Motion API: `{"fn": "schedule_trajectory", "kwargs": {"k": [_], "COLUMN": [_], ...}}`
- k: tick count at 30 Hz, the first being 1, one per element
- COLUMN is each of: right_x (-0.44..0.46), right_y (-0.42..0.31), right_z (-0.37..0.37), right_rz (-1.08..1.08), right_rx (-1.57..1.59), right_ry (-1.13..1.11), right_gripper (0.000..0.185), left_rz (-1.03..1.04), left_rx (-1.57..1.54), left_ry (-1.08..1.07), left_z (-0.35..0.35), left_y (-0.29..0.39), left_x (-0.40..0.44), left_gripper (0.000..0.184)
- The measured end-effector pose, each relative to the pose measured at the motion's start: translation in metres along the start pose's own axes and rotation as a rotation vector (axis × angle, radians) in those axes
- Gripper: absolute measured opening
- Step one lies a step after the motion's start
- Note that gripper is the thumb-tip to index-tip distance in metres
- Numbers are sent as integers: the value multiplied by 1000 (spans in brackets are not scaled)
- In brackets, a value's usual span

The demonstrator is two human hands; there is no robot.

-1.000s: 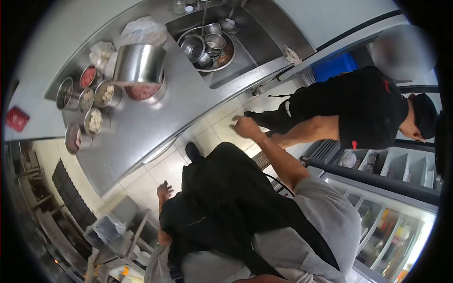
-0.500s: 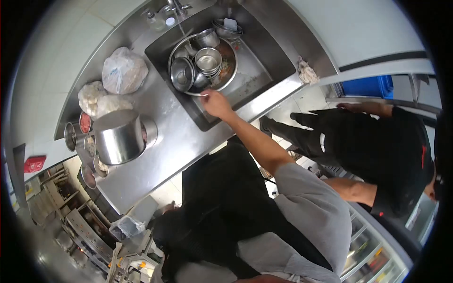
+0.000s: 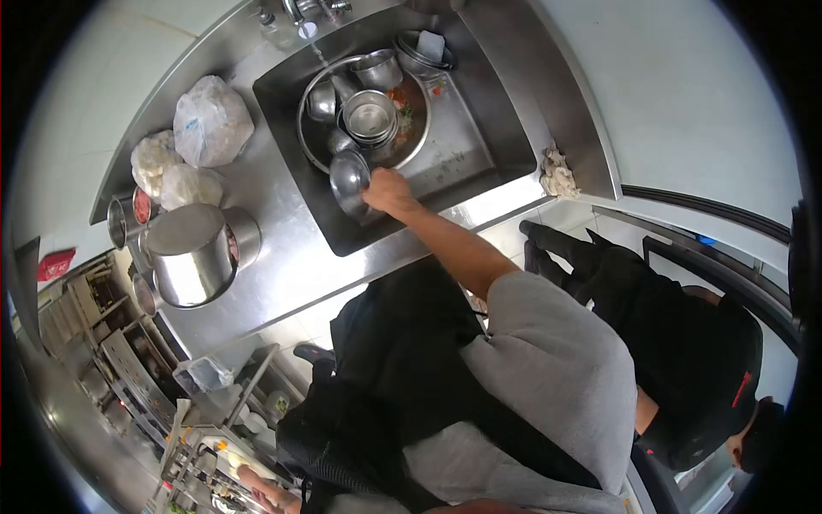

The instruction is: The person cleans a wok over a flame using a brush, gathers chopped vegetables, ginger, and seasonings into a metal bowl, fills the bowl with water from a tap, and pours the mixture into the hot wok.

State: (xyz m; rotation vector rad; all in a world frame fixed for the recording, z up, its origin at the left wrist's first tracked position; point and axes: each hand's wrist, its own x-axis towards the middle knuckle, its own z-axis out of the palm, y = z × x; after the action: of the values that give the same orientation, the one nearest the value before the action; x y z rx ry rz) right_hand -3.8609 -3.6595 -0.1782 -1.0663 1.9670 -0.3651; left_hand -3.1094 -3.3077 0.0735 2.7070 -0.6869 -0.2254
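Note:
My right hand (image 3: 390,192) is closed on the edge of a shiny metal bowl (image 3: 348,183), tilted over the near rim of a large steel basin (image 3: 301,128). The basin sits in the sink and holds stacked round metal pans (image 3: 371,115), a small metal pot (image 3: 378,70) and a metal cup (image 3: 322,102). Reddish and green food scraps lie in the basin. Water runs from the faucet (image 3: 293,12) at its far left side. My left hand does not show.
On the steel counter (image 3: 282,274) left of the sink (image 3: 479,163) stand filled plastic bags (image 3: 214,120) and a big upturned pot (image 3: 190,257). A crumpled cloth (image 3: 558,175) lies at the right. A person in black (image 3: 685,343) is to my right; another hand (image 3: 265,494) shows at lower left.
My right hand has gone from the basin's rim to gripping the metal bowl, which has shifted toward me, out over the rim. The person in black has moved lower in view.

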Motion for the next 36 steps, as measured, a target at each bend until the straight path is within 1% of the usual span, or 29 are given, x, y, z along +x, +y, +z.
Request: {"fn": "schedule_trajectory", "kwargs": {"k": [1, 3, 4, 8, 10, 11, 12, 13, 14, 16, 17, 19, 20, 22, 23, 24, 25, 26, 27, 28, 29, 30, 31, 32, 33, 34, 35, 36], "right_x": [-4, -1, -10, -2, 6, 13, 23, 35, 50, 77, 81, 79, 65, 38, 43, 41, 39, 22, 12, 7, 16, -2, 10, 10, 6, -3, -13, -19], "right_y": [10, 31, 27, 24, 8, -1, -11, -21, -28, -27, -24, -25, -24, -23, -6, 3, 11, 11, 13, 19, 30, 22, 37, 35, 30, 21, 14, 7], "right_z": [3, 8, 0, -2, -13, -15, -17, -20, -17, -2, 3, 8, 4, -19, -5, 0, 3, -10, -12, -14, -2, -15, 3, 3, -6, -14, -18, -20], "right_rz": [7, -70, -36, -18, -113, -116, -123, -128, -125, -147, -144, -74, -116, -126, -260, -193, -235, -267, -214, -316, -347, -413, -473, -413, -378, -312, -273, -306], "right_rx": [-2, -169, -154, -119, -50, -45, -11, 23, 26, 91, 92, 279, 258, 184, 114, 175, 104, 86, 108, 17, 33, 26, -1, -39, -81, -55, -21, -32], "right_ry": [-7, -87, -106, -126, -61, -63, -8, 53, 66, 131, 144, 164, 217, 11, 42, -26, -22, -35, -22, -22, -52, 10, 76, 34, -80, -139, -145, -141], "right_gripper": [41, 41, 41, 40, 38, 38, 38, 39, 39, 41, 41, 43, 42, 44, 45, 44, 43, 41, 41, 41, 42, 40, 38, 38, 39, 37, 37, 38], "left_rz": [42, 92, 119, 197, 236, 251, 274, 252, 237, 226, 218, 215, 217, 218, 219, 221, 221, 222, 222, 222, 214, 187, 151, 106, 64, 26, 1, -19], "left_rx": [-17, -66, -90, -179, -207, -221, -245, -231, -219, -199, -192, -177, -170, -168, -172, -167, -176, -180, -172, -168, -170, -188, -210, -219, -225, -230, -213, -201], "left_ry": [-18, -56, -77, -151, -188, -217, -249, -204, -181, -146, -136, -104, -90, -65, -48, -34, -15, 1, 14, 28, 49, 73, 89, 90, 78, 45, 8, -36], "left_z": [0, 10, 17, 37, 45, 45, 48, 44, 43, 39, 36, 32, 30, 25, 24, 24, 22, 20, 18, 19, 18, 27, 39, 54, 73, 94, 114, 138], "left_y": [8, 24, 33, 67, 88, 106, 112, 115, 113, 116, 118, 121, 121, 120, 119, 117, 115, 111, 109, 106, 98, 88, 76, 65, 54, 44, 37, 31], "left_x": [11, 27, 37, 62, 70, 66, 71, 71, 72, 70, 68, 65, 64, 62, 60, 60, 60, 58, 58, 57, 51, 41, 27, 9, -8, -26, -44, -62], "left_gripper": [43, 43, 43, 44, 44, 44, 44, 44, 43, 43, 42, 42, 41, 41, 41, 40, 40, 40, 39, 39, 39, 39, 39, 38, 38, 38, 38, 38]}}
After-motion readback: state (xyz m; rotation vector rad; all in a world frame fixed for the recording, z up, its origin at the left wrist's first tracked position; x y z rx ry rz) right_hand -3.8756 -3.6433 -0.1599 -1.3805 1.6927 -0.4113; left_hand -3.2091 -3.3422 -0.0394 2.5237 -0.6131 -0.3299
